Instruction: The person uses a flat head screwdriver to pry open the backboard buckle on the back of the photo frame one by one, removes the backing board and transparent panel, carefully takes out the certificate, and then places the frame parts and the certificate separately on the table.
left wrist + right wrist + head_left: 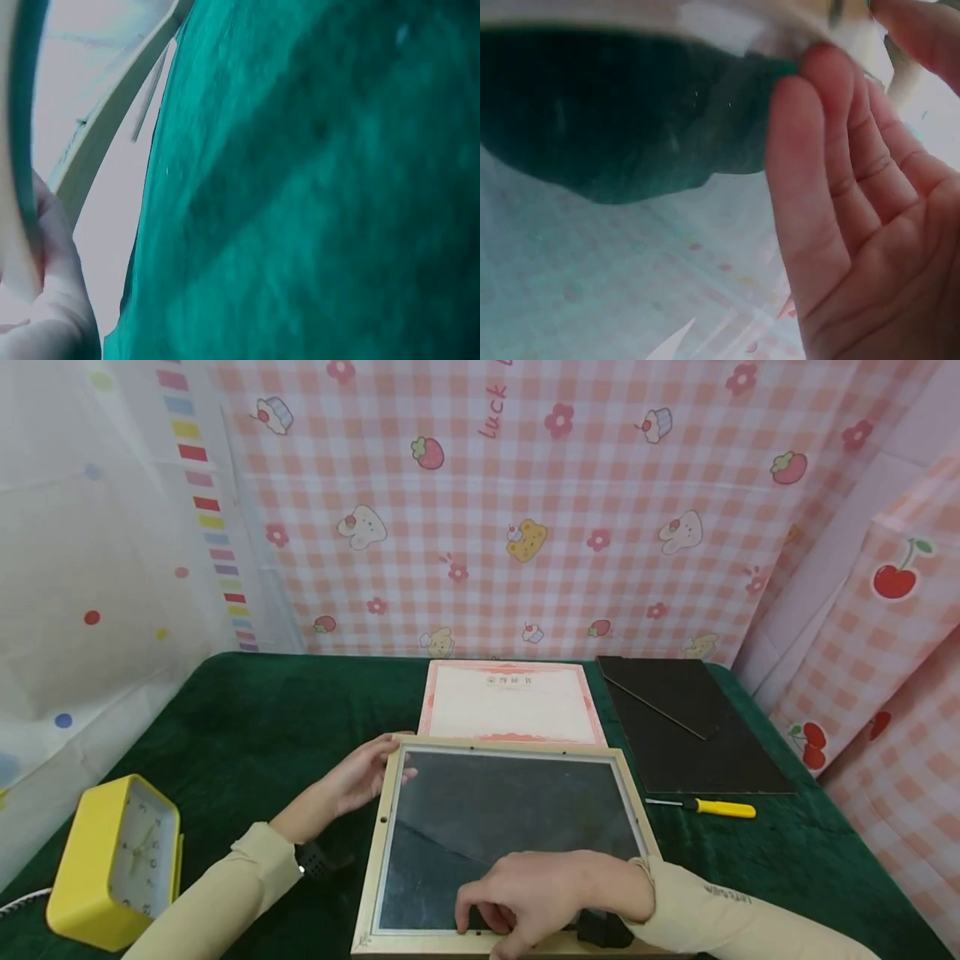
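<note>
A light wooden picture frame (373,860) with a clear pane (517,802) lies before me, small dark tabs along its inner edge. My left hand (356,781) grips its far left corner, thumb and fingers on either side of the wood. In the left wrist view that hand (56,307) wraps the frame's edge, beside green cloth. At the near rim, my right hand (543,889) bends over the wood, fingertips at the pane's edge and thumb on the outer side. The right wrist view shows the fingers (799,142) against the rim.
Behind the frame lies a pink-bordered certificate (510,706). To its right are a black backing board (675,760) and a yellow-handled screwdriver (723,808). A yellow alarm clock (86,860) stands at the left on the green cloth (300,702).
</note>
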Demonstrator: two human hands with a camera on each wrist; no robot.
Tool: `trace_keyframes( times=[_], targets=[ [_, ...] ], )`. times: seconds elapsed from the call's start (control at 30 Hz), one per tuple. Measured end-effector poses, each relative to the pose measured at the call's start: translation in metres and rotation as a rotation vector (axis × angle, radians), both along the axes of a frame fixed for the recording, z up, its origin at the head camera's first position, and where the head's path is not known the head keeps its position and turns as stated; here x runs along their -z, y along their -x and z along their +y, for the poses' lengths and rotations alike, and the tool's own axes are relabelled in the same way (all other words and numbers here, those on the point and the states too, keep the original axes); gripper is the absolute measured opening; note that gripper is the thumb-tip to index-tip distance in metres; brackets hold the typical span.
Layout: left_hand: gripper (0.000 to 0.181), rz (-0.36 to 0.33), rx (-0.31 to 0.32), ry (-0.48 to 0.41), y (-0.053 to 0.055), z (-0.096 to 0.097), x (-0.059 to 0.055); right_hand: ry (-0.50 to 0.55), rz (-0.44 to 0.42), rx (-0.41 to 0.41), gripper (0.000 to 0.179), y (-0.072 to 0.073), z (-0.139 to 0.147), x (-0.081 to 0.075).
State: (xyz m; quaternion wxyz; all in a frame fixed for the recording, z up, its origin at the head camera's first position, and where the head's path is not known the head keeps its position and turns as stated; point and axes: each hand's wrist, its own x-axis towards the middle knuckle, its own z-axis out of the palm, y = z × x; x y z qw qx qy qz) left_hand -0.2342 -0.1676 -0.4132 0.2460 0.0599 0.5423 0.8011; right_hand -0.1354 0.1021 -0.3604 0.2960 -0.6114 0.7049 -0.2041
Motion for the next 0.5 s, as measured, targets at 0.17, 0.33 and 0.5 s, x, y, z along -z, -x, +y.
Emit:
trace_keyframes(
  times=[0.17, 0.33, 0.5],
  targets=[
    [0.038, -0.006, -0.025, -0.045, -0.003, 0.007, -0.003, 0.057, 0.053, 0.022, 0.038, 0.003, -0.004, -0.006],
    [0.043, -0.008, -0.028, -0.078, -0.006, 0.012, -0.007, 0.08, 0.168, 0.041, 0.045, 0.002, -0.014, -0.011],
    [0.043, -0.008, -0.02, -0.122, -0.008, 0.012, -0.01, 0.052, 0.253, 0.014, 0.048, 0.0, -0.029, -0.016]
  ],
)
